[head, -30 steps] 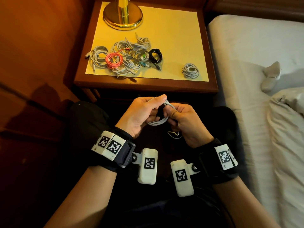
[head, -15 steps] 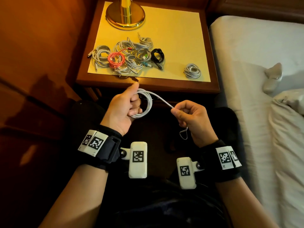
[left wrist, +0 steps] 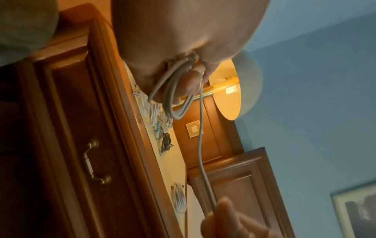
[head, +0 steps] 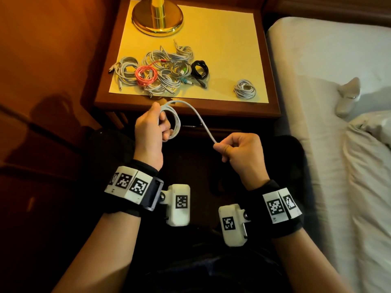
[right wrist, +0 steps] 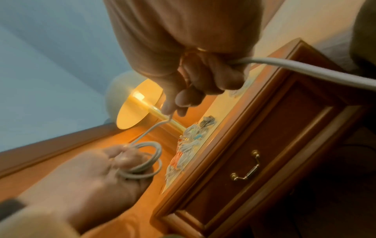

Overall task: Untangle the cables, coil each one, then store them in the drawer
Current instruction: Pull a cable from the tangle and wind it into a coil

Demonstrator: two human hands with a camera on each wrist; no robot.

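My left hand (head: 157,125) grips a small coil of white cable (head: 176,123) in front of the nightstand, and the same loops (left wrist: 175,96) hang from its fingers in the left wrist view. The cable's free length arcs over to my right hand (head: 230,149), which pinches it between thumb and forefinger. In the right wrist view the cable (right wrist: 305,69) passes through the curled right fingers. A tangled pile of cables (head: 160,70) in white, pink and black lies on the nightstand top (head: 230,39). One coiled white cable (head: 245,89) sits apart at its front right. The drawer (right wrist: 270,145) is closed.
A brass lamp base (head: 157,15) stands at the back of the nightstand. A bed with white bedding (head: 338,102) lies close on the right. A wooden wall panel (head: 42,60) runs along the left. The drawer has a brass handle (left wrist: 94,162).
The hands, first close together on the coil, have drawn apart. The left hand rose with the loops towards the nightstand edge, and the right hand slid along the free length, which now arcs between them.
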